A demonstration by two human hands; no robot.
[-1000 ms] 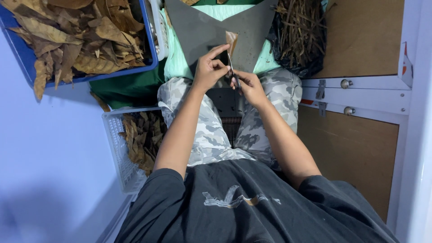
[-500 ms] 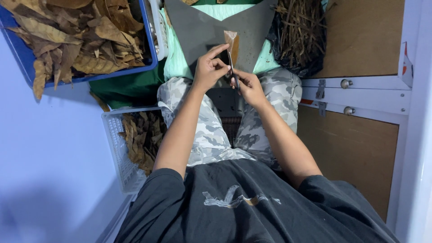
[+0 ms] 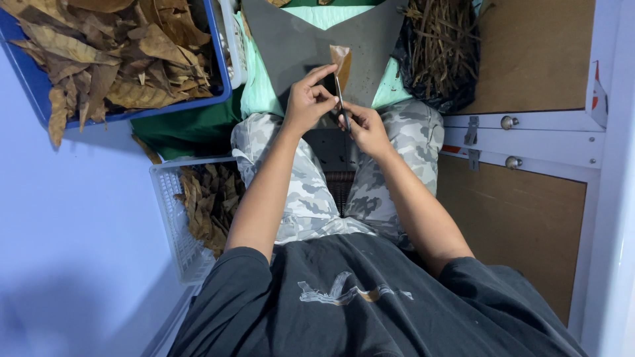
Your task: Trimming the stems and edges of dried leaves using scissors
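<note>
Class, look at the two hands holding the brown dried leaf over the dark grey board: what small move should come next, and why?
Probably draw the thin dark blade a little further along the brown dried leaf. The left hand pinches the leaf upright above the dark grey board, the right hand holds the blade against its lower part, and the leaf looks uncut at the top.

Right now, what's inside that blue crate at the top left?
The blue crate is heaped with dry brown leaves, some hanging over its rim. Whatever lies beneath the top layer, and the crate's bottom, is covered.
</note>
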